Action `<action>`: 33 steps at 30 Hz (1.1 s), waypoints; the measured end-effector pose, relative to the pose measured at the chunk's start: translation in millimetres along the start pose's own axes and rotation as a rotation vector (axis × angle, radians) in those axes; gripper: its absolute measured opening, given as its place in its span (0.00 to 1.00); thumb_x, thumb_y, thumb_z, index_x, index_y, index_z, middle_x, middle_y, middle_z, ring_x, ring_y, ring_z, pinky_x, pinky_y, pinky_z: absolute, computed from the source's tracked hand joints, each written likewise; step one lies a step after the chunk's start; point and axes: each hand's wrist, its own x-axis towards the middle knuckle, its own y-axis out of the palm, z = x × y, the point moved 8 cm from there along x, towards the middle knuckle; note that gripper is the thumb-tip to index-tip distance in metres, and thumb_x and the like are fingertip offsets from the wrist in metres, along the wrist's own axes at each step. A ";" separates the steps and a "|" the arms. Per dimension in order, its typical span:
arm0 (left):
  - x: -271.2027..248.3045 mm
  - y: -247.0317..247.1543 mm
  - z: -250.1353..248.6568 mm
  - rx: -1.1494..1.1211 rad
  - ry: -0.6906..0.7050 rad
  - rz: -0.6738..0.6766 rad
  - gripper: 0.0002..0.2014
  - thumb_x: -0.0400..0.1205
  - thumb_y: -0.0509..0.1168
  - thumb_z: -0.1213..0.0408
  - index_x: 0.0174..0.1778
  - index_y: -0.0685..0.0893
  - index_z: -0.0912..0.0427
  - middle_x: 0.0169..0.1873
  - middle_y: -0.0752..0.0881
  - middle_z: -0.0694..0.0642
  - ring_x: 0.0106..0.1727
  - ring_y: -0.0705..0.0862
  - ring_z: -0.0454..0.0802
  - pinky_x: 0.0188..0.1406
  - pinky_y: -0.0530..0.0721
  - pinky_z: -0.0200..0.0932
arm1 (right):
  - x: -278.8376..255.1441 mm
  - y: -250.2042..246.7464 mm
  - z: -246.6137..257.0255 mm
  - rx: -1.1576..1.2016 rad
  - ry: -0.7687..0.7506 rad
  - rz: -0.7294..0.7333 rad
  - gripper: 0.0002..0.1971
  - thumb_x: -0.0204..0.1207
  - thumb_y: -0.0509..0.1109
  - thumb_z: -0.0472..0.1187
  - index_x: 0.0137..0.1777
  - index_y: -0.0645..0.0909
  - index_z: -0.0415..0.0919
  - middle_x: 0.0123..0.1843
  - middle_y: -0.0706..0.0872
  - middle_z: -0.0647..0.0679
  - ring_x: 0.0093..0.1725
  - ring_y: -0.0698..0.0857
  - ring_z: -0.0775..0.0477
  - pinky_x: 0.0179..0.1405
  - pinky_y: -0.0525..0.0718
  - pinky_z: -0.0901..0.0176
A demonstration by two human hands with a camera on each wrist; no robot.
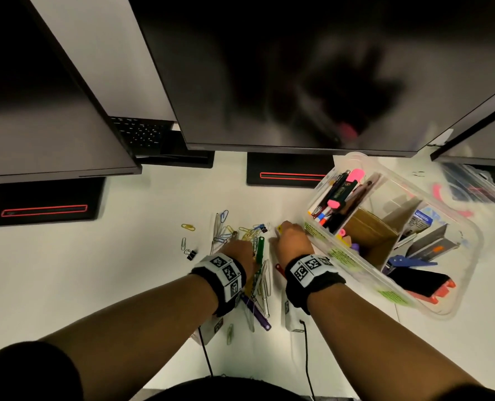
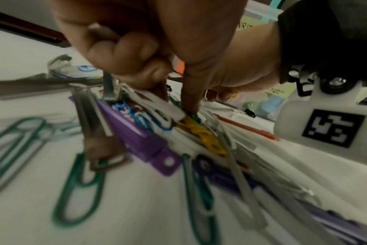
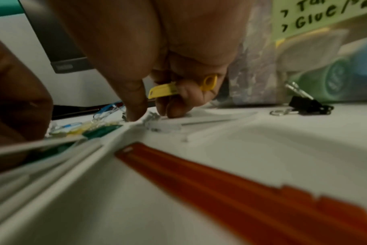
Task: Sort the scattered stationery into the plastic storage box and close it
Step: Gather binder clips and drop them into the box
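Yellow clip (image 3: 166, 90) half hidden inside right hand's (image 1: 292, 238) curled fingers.

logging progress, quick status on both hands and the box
Right hand grips a yellow plastic clip. Left hand fingers down in the paper clip pile. Plastic storage box open, lid off. Nothing blocking.

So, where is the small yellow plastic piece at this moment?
The yellow plastic piece is held in the curled fingers of the right hand, low over the desk, beside the near wall of the plastic storage box in the head view.
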 end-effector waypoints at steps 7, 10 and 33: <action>9.6 5.2 -1.6 -0.016 -0.052 0.039 0.12 0.81 0.61 0.65 0.59 0.81 0.64 0.59 0.84 0.62 0.61 0.83 0.61 0.59 0.81 0.49 | -15.5 -12.1 -17.1 0.071 0.024 -0.023 0.10 0.78 0.61 0.35 0.55 0.78 0.32 0.56 0.85 0.34 0.56 0.84 0.36 0.53 0.81 0.54; 11.9 1.6 -3.1 -0.045 -0.051 0.023 0.13 0.82 0.62 0.61 0.57 0.81 0.64 0.57 0.85 0.61 0.59 0.84 0.59 0.51 0.80 0.46 | -34.3 -16.6 -27.5 0.076 0.005 -0.001 0.07 0.75 0.64 0.35 0.52 0.76 0.36 0.54 0.86 0.34 0.56 0.84 0.35 0.50 0.80 0.54; 7.6 -23.0 -2.5 -0.332 -0.013 -0.002 0.16 0.82 0.56 0.72 0.66 0.72 0.62 0.56 0.83 0.66 0.57 0.85 0.62 0.52 0.83 0.51 | -54.8 16.9 -38.9 -0.123 -0.007 0.148 0.14 0.82 0.57 0.38 0.63 0.76 0.35 0.63 0.84 0.37 0.62 0.83 0.37 0.61 0.79 0.53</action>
